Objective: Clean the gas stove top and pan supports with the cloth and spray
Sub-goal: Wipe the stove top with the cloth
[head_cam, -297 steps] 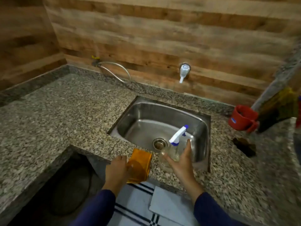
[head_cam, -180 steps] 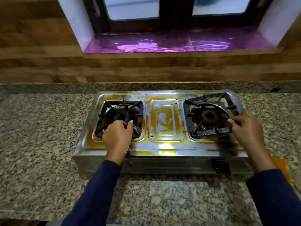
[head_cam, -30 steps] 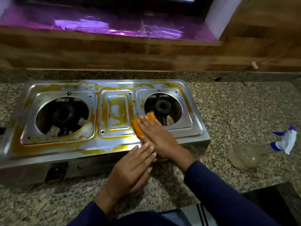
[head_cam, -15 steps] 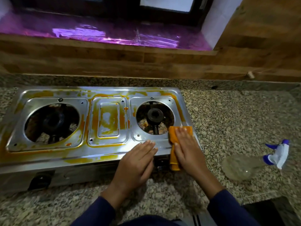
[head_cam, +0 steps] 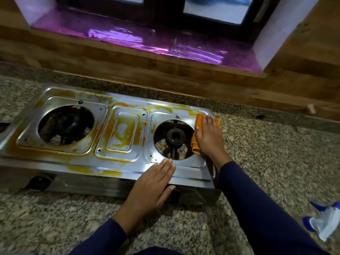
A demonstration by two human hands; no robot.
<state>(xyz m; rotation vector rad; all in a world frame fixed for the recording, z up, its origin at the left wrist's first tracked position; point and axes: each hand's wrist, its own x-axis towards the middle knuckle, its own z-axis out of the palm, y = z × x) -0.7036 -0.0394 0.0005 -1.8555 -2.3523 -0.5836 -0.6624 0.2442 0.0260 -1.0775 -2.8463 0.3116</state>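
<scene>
Fingers (head_cam: 207, 124) of the right hand (head_cam: 208, 139) are held straight and pressed together, flat on the orange cloth (head_cam: 195, 147). That cloth is pressed onto the gas stove (head_cam: 114, 167) at its right rim, between the right burner opening (head_cam: 161, 144) and the stove's right edge. Its left fold reaches that opening's rim. The left hand (head_cam: 152, 188) is laid flat on the stove's front strip, fingers (head_cam: 165, 167) straight and closed up, tips at the right opening's front lip.

Edges/room: bare granite countertop (head_cam: 276, 153) is seen right of the stove and in front of it. Only a narrow strip is left between the stove's back edge and the wooden wall (head_cam: 202, 76).

Wells: a dark burner head (head_cam: 175, 138) with its feed pipe is seated in the right opening, granite visible beneath. The left burner opening (head_cam: 65, 125) is dark, contents blurred. Orange-yellow residue is spread over the centre panel (head_cam: 122, 133) and the stove's left and back margins.

Axes: the stove's long axis runs along the wall. The cloth's long axis runs front to back, along the stove's right edge. The spray bottle head (head_cam: 325, 221) is cut off by the frame, front-right of the stove, well apart; fill cannot be told.
</scene>
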